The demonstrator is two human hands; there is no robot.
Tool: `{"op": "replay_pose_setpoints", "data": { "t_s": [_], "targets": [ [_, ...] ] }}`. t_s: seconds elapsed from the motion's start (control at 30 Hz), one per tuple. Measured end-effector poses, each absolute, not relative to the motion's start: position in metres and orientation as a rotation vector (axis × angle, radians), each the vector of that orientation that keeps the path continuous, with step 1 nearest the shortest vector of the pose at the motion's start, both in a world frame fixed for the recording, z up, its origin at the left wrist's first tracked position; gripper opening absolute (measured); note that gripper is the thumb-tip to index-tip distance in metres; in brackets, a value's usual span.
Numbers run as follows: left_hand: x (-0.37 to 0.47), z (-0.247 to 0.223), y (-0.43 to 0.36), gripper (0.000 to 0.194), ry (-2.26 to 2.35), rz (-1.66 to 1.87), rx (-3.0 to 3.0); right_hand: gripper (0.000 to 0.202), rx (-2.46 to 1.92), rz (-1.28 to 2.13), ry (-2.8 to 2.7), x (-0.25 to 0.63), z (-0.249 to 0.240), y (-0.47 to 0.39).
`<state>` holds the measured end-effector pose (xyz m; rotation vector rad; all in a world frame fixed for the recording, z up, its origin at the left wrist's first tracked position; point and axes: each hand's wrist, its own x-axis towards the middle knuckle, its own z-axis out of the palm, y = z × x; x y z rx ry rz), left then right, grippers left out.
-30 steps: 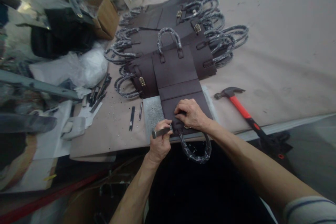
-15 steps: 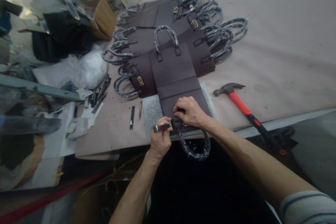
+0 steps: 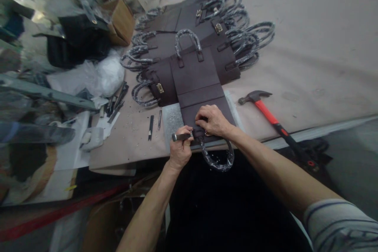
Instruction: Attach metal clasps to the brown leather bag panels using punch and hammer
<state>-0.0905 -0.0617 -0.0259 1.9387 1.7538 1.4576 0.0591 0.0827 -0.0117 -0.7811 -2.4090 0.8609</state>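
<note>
barely anything's moved, left hand (image 3: 180, 150) still gripping a metal tool (image 3: 180, 137) by the flat-laid brown bag (image 3: 202, 97), right hand (image 3: 215, 121) curled over it, can't tell if it's pinching anything

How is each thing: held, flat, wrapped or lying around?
Front bag panel, spread flat
Lower handle, plastic-wrapped, hanging past the table edge
Bag pieces behind, piled up
Metal tool, gripped
Left hand, closed on the tool
Right hand, curled, on the panel
Claw hammer, lying unheld

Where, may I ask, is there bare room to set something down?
The widest bare patch lies right of the bags, beyond the hammer. Plastic and a box crowd the left; the left hand, right hand and unfolded bag crowd the near middle.
</note>
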Motion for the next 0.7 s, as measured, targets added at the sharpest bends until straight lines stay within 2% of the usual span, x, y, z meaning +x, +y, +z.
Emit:
{"op": "replay_pose_setpoints", "data": {
  "t_s": [0.4, 0.53, 0.7],
  "targets": [
    [-0.090, -0.025, -0.059, 0.009, 1.755, 1.402, 1.898, 0.007, -0.795, 0.860, -2.411, 0.058, -0.011, 0.082],
    [-0.091, -0.025, -0.059, 0.010, 1.730, 1.420, 1.906, 0.004, -0.859, 0.898, -2.260, 0.064, -0.005, 0.076],
    [-0.091, -0.026, -0.061, 0.008, 1.690, 1.474, 1.878, 0.010, -1.054, 0.732, -2.026, 0.107, 0.009, 0.074]
  ]
}}
